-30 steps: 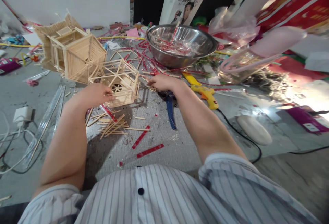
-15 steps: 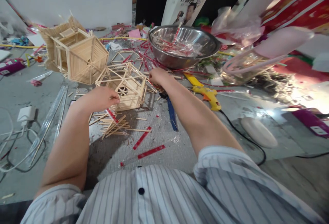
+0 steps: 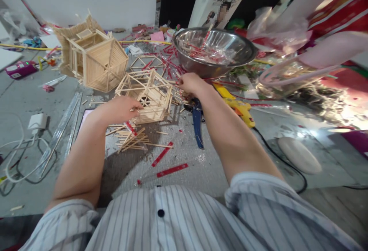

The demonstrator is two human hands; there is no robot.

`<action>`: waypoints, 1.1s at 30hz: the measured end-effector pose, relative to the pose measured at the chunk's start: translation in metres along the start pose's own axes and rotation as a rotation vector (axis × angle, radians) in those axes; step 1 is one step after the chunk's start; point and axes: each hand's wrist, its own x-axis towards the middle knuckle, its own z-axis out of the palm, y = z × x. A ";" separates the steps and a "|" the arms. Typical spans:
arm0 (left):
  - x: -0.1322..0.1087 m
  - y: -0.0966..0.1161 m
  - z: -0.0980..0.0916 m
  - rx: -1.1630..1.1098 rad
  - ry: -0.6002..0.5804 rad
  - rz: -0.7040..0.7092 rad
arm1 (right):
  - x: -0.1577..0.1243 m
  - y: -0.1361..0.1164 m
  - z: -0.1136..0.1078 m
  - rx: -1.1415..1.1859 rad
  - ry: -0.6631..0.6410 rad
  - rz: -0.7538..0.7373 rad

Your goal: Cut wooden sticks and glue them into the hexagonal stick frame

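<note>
My left hand [image 3: 122, 108] grips the near left edge of a small open frame built of thin wooden sticks [image 3: 149, 93], which stands on the grey floor. My right hand [image 3: 192, 83] is closed just right of the frame, its fingers pinched among red-wrapped sticks; what it holds is too small to make out. A larger, fuller stick house [image 3: 96, 60] stands behind to the left. Loose wooden sticks [image 3: 130, 137] lie below my left hand.
A steel bowl [image 3: 230, 47] holding red-wrapped sticks sits behind my right hand. Blue-handled pliers [image 3: 197, 122] and a yellow glue gun [image 3: 238, 105] with a black cord lie to the right. A white charger and cables [image 3: 36, 122] lie at left. Red wrappers litter the floor.
My right hand has moved away from me toward the bowl and now pinches among the sticks there. My left hand stays on the frame. The view has shifted slightly.
</note>
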 end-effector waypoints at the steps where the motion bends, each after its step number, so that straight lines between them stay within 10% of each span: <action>1: -0.001 -0.001 0.000 -0.017 0.011 0.006 | -0.009 0.003 -0.005 0.005 0.028 -0.017; 12: -0.010 -0.025 -0.001 -0.256 0.059 0.036 | -0.114 -0.059 -0.025 0.553 0.255 -0.499; 33: -0.008 -0.005 -0.006 -0.152 0.047 -0.047 | -0.107 -0.100 0.015 0.395 0.267 -0.582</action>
